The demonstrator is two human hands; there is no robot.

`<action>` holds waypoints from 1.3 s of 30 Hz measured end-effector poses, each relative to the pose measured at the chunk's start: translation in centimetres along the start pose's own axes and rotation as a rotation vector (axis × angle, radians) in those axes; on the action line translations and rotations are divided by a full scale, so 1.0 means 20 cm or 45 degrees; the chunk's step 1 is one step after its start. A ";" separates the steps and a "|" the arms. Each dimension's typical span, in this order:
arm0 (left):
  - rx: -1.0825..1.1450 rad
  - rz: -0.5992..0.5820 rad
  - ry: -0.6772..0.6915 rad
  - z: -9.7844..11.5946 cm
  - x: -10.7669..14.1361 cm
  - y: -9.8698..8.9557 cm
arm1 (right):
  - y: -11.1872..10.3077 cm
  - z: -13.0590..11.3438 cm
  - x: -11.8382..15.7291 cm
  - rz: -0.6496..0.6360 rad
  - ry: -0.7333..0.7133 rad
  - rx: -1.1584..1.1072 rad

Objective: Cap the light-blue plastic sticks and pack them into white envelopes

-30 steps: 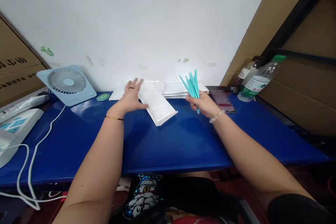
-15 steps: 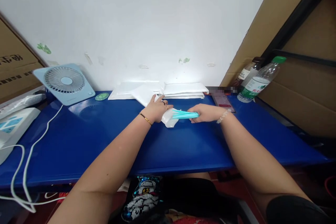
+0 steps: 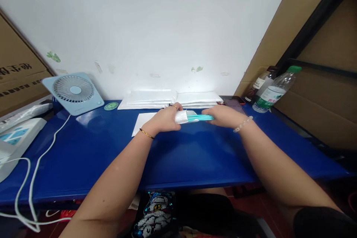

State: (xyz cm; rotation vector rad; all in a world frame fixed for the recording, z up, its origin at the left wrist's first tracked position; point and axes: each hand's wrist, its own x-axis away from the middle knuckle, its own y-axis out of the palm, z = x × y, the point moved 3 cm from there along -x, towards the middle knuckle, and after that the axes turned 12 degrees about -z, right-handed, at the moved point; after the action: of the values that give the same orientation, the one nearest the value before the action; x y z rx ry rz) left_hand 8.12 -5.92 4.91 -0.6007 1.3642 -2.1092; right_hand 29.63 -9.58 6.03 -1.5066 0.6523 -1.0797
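A white padded envelope [image 3: 142, 121] lies at a slant over the blue table, its mouth facing right. My left hand [image 3: 166, 119] is closed around it near the mouth, the thumb below and the fingers above. Bubble lining shows at the opening. My right hand [image 3: 221, 116] pinches the right end of a thin bundle of teal flat pieces [image 3: 200, 118]. The bundle's left end sits inside the mouth of the envelope; how deep it goes is hidden. What exactly the teal pieces are, I cannot tell.
Behind the hands, two stacks of white envelopes, a left stack [image 3: 150, 97] and a right stack [image 3: 198, 98], lie against the wall. A blue fan [image 3: 75, 91] and green disc [image 3: 111, 106] are left. Right are a phone [image 3: 233, 105], a green-capped bottle [image 3: 270, 96] and a dark-capped bottle [image 3: 258, 83].
My left hand has gone from spread fingers on the envelope to gripping it near the mouth. The teal bundle's left end is now within the opening. The view has shifted slightly.
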 end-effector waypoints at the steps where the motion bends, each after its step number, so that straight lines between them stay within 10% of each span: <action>1: 0.048 0.029 0.015 0.01 0.00 -0.01 | -0.04 -0.02 0.00 0.017 0.049 0.117; 13: 0.745 0.476 0.271 0.06 0.03 -0.08 | -0.63 -0.52 -0.02 0.222 0.000 0.729; 20: 0.946 0.593 0.318 0.02 0.09 -0.16 | -0.86 -0.48 0.03 0.422 -0.430 0.400; 29: 0.868 0.336 0.475 0.03 0.10 -0.17 | -0.71 -0.28 0.04 0.322 -0.661 -0.051; 36: 0.429 0.254 0.433 0.16 0.08 -0.10 | -0.57 -0.24 0.12 0.576 -0.558 -0.382; 39: 0.495 0.154 0.422 0.17 0.07 -0.06 | -0.49 -0.23 0.10 0.932 -0.454 -0.393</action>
State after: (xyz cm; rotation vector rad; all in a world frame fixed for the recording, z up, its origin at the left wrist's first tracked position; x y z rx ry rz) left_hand 8.99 -8.70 7.46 -0.0103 1.0707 -2.3563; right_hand 24.88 -11.07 15.86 -1.4789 1.0331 -0.1525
